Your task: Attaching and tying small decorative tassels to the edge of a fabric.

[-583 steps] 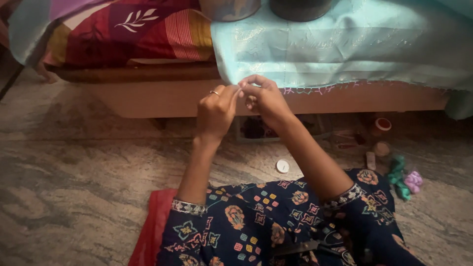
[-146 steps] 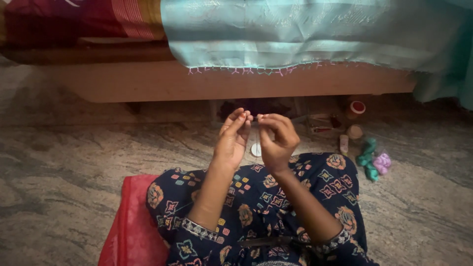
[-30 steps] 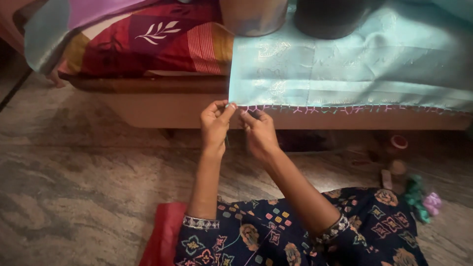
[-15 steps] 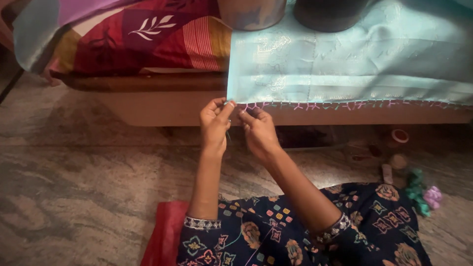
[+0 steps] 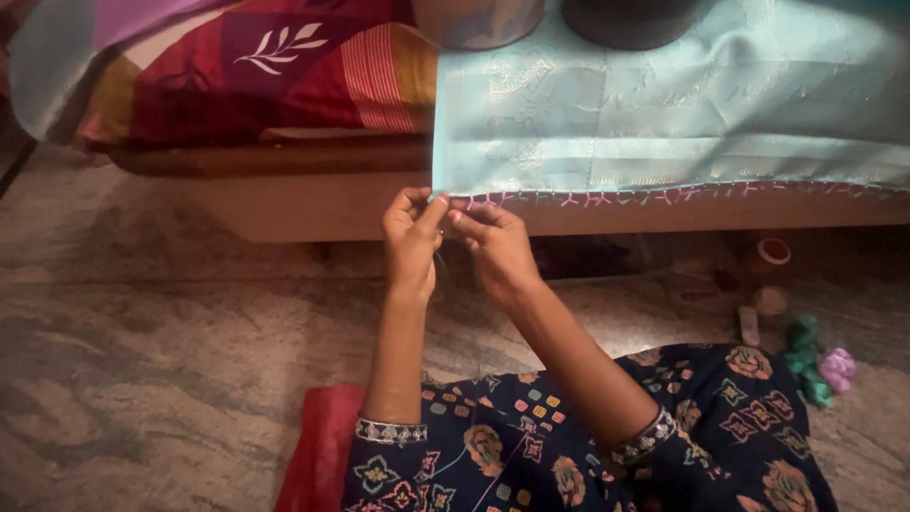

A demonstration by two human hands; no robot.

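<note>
The pale turquoise cloth (image 5: 664, 114) hangs over the edge of a low wooden bed (image 5: 313, 204), its lower hem trimmed with small pink and green stitched tassels (image 5: 607, 198). At the cloth's lower left corner the left hand (image 5: 409, 242) pinches the hem between thumb and forefinger. The right hand (image 5: 495, 248), just beside it, pinches the hem's edge with its fingertips. A red patterned bedcover (image 5: 275, 71) lies to the left. Thread bundles (image 5: 820, 360) and spools (image 5: 770, 254) sit on the stone floor (image 5: 142, 360).
</note>
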